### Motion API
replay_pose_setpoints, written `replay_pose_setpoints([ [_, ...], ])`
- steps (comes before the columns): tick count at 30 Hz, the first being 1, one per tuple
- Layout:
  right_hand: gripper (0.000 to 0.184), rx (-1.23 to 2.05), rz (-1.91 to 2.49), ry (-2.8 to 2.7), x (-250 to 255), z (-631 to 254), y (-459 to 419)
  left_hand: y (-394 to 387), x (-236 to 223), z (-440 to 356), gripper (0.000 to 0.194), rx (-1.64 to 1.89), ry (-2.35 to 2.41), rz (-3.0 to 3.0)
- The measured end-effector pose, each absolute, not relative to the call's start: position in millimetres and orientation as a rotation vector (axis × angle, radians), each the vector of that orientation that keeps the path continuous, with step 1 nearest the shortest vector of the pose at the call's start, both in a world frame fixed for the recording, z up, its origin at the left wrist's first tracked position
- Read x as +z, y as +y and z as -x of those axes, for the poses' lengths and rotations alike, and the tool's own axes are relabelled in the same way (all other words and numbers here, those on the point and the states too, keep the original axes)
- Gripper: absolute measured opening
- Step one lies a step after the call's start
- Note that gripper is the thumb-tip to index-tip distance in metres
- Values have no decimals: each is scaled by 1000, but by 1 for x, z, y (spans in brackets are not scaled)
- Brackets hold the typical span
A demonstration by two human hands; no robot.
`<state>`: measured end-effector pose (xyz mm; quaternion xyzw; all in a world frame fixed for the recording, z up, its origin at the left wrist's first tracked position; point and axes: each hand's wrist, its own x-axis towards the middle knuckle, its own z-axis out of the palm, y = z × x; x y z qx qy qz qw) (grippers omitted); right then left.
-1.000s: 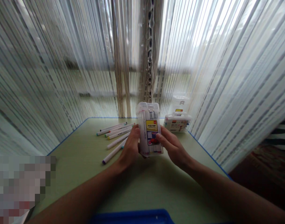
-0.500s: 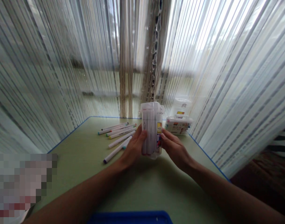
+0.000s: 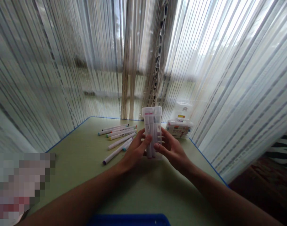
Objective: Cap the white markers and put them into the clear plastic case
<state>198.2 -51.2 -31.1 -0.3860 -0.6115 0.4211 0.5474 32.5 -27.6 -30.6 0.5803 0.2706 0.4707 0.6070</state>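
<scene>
Between both hands a clear plastic marker case (image 3: pixel 157 125) is held upright above the table, with several white markers (image 3: pixel 150 135) standing inside it. My left hand (image 3: pixel 137 146) grips its left side, thumb across the front. On the right side my right hand (image 3: pixel 172 147) wraps the case, its thumb on the front and its fingers showing through the clear wall behind. Left of my left hand, several loose white markers (image 3: pixel 121 135) with coloured ends lie spread on the table.
A second clear case (image 3: pixel 179 128), its lid raised, stands at the back right of the green table (image 3: pixel 82 147). A blue tray edge (image 3: pixel 131 219) shows at the front. Striped string curtains (image 3: pixel 101 78) hang round the table. The lower left is pixelated.
Both hands have turned the case, so its coloured label no longer faces me. My right thumb has come round to the front. The loose markers lie as before.
</scene>
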Motion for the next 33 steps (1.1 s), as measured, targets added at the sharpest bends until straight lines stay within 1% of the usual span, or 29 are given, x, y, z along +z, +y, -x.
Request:
replay_pose_setpoints([
  [4, 77, 1016, 907, -1421, -32, -199, -51, -26, -32, -30, 47, 1078, 591, -1356],
  [12, 58, 1041, 833, -1418, -25, -198, -54, -23, -35, -28, 49, 1125, 556, -1297],
  [21, 53, 980, 833, -1450, -25, -198, -54, -23, -34, -29, 48, 1156, 579, -1284],
  [26, 48, 940, 848, -1459, -27, -200, -52, -26, -28, -31, 51, 1175, 638, -1280],
  [29, 53, 918, 889, -1496, -31, -202, -50, -27, -25, -31, 54, 1172, 675, -1319],
  [33, 70, 918, 913, -1543, -32, -203, -50, -26, -25, -31, 59, 1164, 693, -1359],
])
